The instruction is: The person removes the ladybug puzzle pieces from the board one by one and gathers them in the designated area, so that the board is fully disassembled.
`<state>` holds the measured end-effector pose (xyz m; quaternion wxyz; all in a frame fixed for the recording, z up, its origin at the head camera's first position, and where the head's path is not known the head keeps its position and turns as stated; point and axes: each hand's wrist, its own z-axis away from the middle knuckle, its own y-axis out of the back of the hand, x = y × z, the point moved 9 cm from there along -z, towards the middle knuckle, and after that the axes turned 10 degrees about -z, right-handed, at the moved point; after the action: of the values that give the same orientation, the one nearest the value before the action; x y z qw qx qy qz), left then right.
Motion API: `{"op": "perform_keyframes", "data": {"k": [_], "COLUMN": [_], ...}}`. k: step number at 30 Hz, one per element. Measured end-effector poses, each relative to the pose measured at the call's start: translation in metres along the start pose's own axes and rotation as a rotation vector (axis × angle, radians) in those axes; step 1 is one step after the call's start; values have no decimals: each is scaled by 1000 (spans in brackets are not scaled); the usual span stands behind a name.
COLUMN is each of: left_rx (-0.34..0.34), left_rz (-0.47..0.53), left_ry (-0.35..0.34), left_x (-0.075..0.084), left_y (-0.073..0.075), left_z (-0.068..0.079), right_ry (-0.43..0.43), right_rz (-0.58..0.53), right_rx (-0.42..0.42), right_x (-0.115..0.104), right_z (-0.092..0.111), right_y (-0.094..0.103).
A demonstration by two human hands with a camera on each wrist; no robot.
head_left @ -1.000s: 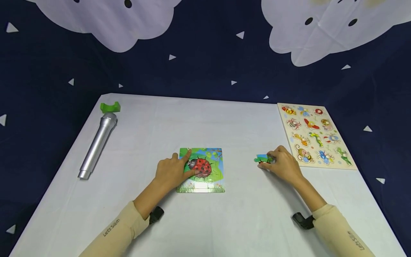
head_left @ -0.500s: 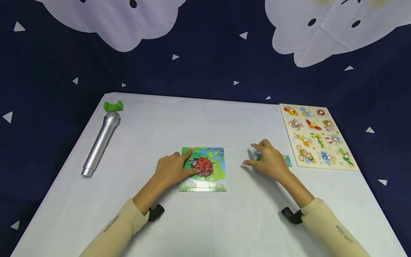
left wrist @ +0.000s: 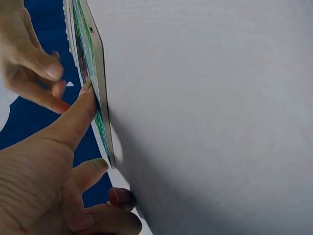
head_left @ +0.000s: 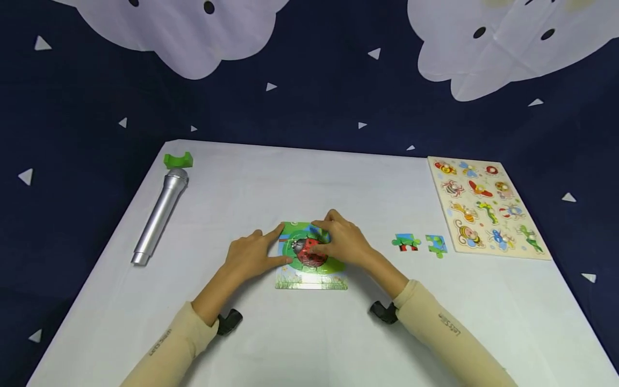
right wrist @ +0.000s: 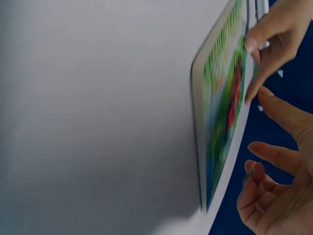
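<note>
A square jigsaw puzzle [head_left: 311,282] with a ladybug picture lies on the white table. My left hand [head_left: 249,257] rests at its left side, thumb and index finger spread over the edge; in the left wrist view a fingertip of my left hand [left wrist: 44,161] meets the picture side. Over the upper right part of the puzzle is my right hand [head_left: 345,240], its thumb and index finger apart above the picture. In the right wrist view my right hand [right wrist: 283,186] has its other fingers curled inward. Two loose jigsaw pieces, one green and red [head_left: 406,241], one blue and green [head_left: 437,244], lie to the right.
A wooden board of insect shapes [head_left: 488,209] lies at the right of the table. At the left are a silver microphone [head_left: 159,217] and a green curved block [head_left: 179,160]. A dark blue patterned cloth [head_left: 319,102] hangs behind.
My right hand has left the green and red piece and moved left onto the ladybug puzzle. Both loose pieces now show uncovered. The left hand stays at the puzzle's left side.
</note>
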<state>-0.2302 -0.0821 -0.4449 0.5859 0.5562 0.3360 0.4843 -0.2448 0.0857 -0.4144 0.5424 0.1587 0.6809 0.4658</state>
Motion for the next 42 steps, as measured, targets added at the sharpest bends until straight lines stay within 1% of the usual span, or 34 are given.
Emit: {"op": "perform_keyframes", "data": {"k": [3, 6, 10, 18, 24, 28, 35, 38, 42], "left_rx": [-14, -12, -8, -14, -24, -20, -15, -19, -24], "left_rz": [13, 19, 15, -3, -13, -15, -6, 0, -1], "left_ry": [-1, 0, 0, -4, 6, 9, 2, 9, 19], "left_x": [2, 3, 4, 4, 4, 3, 1, 0, -3], "left_y": [-2, -3, -3, 0, 0, -1, -3, -4, -5], "left_z": [0, 0, -1, -2, -3, -3, -3, -3, -3], "right_ry": [19, 7, -6, -4, 23, 49, 104, 86, 49], "right_rz": [17, 20, 17, 18, 21, 34, 125, 112, 66], "right_rx": [-25, -21, -19, -11, -13, 12, 100, 125, 128], "right_x": [-7, -8, -9, -11, -15, -18, -27, -27, -23], "right_z": [-5, -7, -8, -8, -12, -16, -14, -15, -19], "right_y": [-11, -15, -18, -19, -22, -24, -23, -24, -27]}}
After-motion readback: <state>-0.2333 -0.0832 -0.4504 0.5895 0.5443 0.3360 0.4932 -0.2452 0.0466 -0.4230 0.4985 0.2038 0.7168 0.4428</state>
